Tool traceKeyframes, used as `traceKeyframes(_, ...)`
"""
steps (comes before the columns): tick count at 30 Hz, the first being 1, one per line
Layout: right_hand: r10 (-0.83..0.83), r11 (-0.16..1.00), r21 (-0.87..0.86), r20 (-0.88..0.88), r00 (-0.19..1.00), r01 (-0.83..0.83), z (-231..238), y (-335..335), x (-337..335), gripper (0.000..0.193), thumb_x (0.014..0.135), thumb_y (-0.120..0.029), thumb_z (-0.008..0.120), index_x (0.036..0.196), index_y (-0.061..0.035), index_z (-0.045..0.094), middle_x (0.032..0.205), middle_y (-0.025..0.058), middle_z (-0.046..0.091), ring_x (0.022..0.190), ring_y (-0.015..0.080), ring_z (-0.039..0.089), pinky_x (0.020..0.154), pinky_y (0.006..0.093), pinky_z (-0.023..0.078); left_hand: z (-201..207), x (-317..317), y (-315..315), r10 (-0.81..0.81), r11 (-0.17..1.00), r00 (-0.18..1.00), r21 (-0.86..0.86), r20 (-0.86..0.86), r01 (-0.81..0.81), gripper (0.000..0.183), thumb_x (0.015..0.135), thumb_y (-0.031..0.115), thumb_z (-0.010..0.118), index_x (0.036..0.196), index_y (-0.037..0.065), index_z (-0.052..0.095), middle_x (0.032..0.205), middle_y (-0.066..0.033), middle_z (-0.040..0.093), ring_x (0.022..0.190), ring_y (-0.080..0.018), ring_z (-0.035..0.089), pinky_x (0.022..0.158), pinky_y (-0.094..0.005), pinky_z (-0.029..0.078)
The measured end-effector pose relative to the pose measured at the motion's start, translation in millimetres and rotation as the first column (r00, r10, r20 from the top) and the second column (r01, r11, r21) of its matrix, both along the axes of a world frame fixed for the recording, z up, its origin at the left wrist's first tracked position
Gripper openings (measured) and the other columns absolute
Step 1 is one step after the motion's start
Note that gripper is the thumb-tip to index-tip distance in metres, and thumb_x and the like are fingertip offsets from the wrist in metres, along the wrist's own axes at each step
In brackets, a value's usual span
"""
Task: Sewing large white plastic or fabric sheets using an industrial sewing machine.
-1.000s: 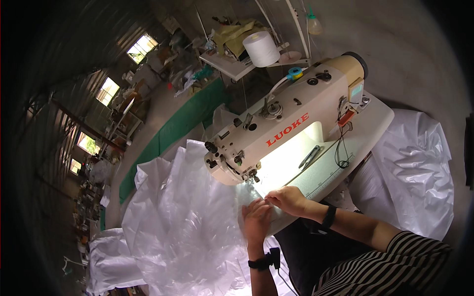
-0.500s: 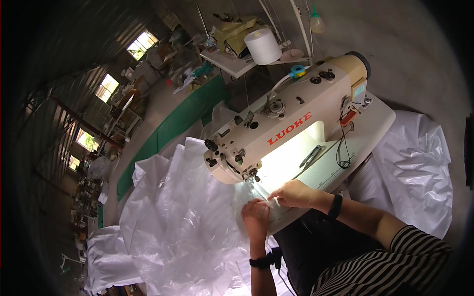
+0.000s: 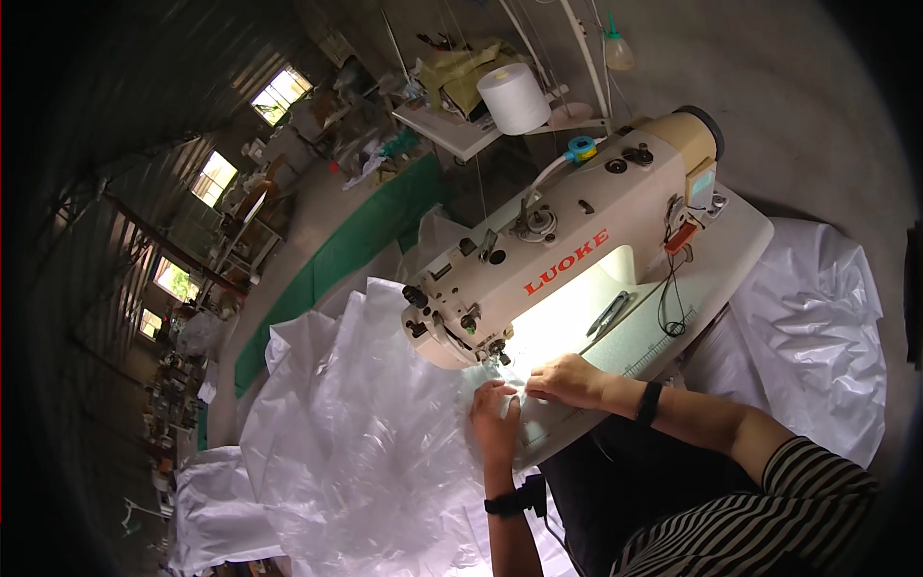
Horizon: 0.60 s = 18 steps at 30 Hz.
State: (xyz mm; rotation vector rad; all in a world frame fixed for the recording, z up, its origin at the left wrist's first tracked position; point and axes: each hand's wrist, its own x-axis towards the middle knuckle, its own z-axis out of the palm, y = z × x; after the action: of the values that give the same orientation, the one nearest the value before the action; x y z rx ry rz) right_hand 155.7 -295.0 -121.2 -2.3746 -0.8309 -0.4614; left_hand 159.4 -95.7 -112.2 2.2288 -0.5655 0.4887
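"where are the hands on that machine [image 3: 577,212]?"

"both just in front of its needle end, close beside each other. the left hand [image 3: 494,423] comes up almost straight, wrist nearly in line with the forearm, back of the hand showing."

"and its fingers?"

"laid forward on the white sheet [image 3: 346,423], a little bent, with the thumb spread off to the side. it doesn't look clasped on anything."

"the right hand [image 3: 567,382]?"

"that one reaches in from the machine's right, elbow bent, forearm slanting across the front of the bed [image 3: 639,332]. its fingers are curled, knuckles up, tips drawn together at the sheet. whether they pinch it i can't tell, the thumb's hidden."

"how does the sheet lie?"

"from the machine's needle end out to its left, shiny and crumpled in big folds."

"what else is about?"

"snips [image 3: 608,313] under the machine's arm, a cone of white thread [image 3: 514,99] behind it, a second white heap [image 3: 822,337] to its right. and a dark band [image 3: 649,404] on the right wrist."
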Motion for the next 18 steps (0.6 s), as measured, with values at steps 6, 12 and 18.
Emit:
traceKeyframes(6,-0.125,0.988,0.064,-0.165,0.978,0.137,-1,5,1,0.015,0.089,-0.029,0.064,0.088,-0.0136,0.067,0.078,0.0079,0.068,0.073,0.0275,0.068,0.065,0.0381,0.053,-2,-8,2,0.034,0.985,0.999,0.168,-0.014,-0.031,0.014,0.079,0.016,0.074,0.092,0.010,0.072,0.102,-0.0044,0.066,0.099,-0.0270,0.060,0.092,-0.0382,0.044)
traceKeyframes(12,-0.239,0.971,-0.042,-0.258,0.936,0.236,6,14,7,0.021,0.089,-0.034,0.064,0.088,-0.0128,0.066,0.078,0.0089,0.069,0.073,0.0291,0.069,0.066,0.0411,0.053,0,1,-4,0.155,0.963,0.986,0.234,-0.061,-0.137,0.013,0.083,0.021,0.071,0.083,0.007,0.071,0.099,-0.0047,0.066,0.096,-0.0272,0.060,0.088,-0.0411,0.045)
traceKeyframes(18,-0.316,0.949,-0.014,-0.117,0.942,0.316,-6,22,5,0.016,0.090,-0.028,0.061,0.089,-0.0124,0.065,0.079,0.0072,0.066,0.073,0.0269,0.068,0.065,0.0383,0.053,2,4,-12,0.282,0.912,0.959,0.314,-0.015,-0.263,0.018,0.081,0.025,0.073,0.082,0.008,0.067,0.095,-0.0076,0.063,0.095,-0.0299,0.059,0.086,-0.0437,0.045)
